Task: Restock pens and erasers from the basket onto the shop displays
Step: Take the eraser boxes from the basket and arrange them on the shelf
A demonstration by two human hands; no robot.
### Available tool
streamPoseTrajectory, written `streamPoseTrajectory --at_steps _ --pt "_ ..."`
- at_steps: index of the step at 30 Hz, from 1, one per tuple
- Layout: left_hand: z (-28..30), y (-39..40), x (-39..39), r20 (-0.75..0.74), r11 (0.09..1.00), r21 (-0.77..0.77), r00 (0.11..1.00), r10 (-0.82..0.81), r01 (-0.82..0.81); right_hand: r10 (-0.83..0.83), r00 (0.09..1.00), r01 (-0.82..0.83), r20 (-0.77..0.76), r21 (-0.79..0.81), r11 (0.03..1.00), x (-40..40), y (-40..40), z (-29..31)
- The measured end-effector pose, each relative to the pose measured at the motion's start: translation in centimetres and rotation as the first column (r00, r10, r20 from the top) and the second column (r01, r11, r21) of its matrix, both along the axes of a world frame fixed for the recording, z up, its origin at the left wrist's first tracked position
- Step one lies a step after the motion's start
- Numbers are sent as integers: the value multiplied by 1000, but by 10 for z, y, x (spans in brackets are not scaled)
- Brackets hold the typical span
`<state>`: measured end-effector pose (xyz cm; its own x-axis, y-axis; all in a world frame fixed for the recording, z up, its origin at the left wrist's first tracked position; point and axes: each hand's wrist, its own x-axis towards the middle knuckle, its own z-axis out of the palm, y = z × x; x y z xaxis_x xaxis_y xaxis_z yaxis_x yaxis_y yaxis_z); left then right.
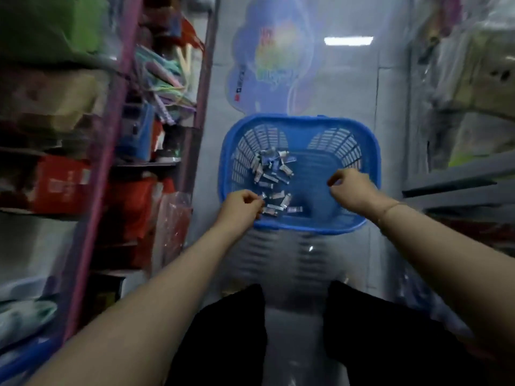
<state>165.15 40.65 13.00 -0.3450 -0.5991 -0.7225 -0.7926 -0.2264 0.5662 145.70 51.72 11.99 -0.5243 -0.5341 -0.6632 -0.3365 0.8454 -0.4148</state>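
A blue plastic basket (367, 151) sits on the shop floor in front of me. Several small wrapped erasers (271, 169) lie scattered in its left half. My left hand (241, 207) hangs over the basket's near left rim with curled fingers that pinch one small eraser (263, 195). My right hand (351, 188) hovers over the right half of the basket, fingers curled; nothing shows in it. No pens are visible in the basket.
A pink-framed shelf rack (111, 135) packed with stationery stands to the left. Grey shelves (459, 176) and wrapped goods line the right. A blue floor sticker (267, 65) lies beyond the basket. My dark trouser legs (223, 344) fill the bottom.
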Motion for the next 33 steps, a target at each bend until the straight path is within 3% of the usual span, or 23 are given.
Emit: streamPoseTrajectory --at_steps 3,6,8,10,14,17,21,24,27,30,33 --pt "-105 -40 -27 20 983 -142 994 -111 112 225 974 -224 -21 38 974 -18 -31 -115" --pt "-187 -73 -49 161 915 -226 939 -304 335 521 850 -521 -74 30 853 -28 -59 -205" --pt "-227 -86 -62 308 793 -109 779 -546 599 704 697 -709 -138 18 705 -28 -72 -245" --pt "-253 -90 -74 437 660 17 588 -681 751 801 543 -825 -253 19 565 -21 -81 -268" --pt "-280 -84 -88 552 455 136 315 -772 880 870 345 -925 -352 33 379 -2 -90 -287" --pt "-293 -74 -87 571 399 203 223 -790 894 917 227 -960 -328 85 268 16 -88 -299" --pt "-312 -65 -78 580 328 195 161 -798 924 875 295 -920 -384 133 369 37 -85 -314" --pt "-317 -64 -73 632 334 139 176 -755 932 832 360 -876 -422 153 457 48 -83 -326" --pt "-321 -61 -75 665 322 113 169 -728 940 842 344 -883 -415 160 440 49 -88 -335" --pt "-327 -59 -74 713 252 57 137 -688 966 874 360 -884 -326 179 431 37 -94 -332" --pt "-334 -57 -71 759 182 29 97 -643 983 808 562 -812 -176 69 580 16 -93 -318"
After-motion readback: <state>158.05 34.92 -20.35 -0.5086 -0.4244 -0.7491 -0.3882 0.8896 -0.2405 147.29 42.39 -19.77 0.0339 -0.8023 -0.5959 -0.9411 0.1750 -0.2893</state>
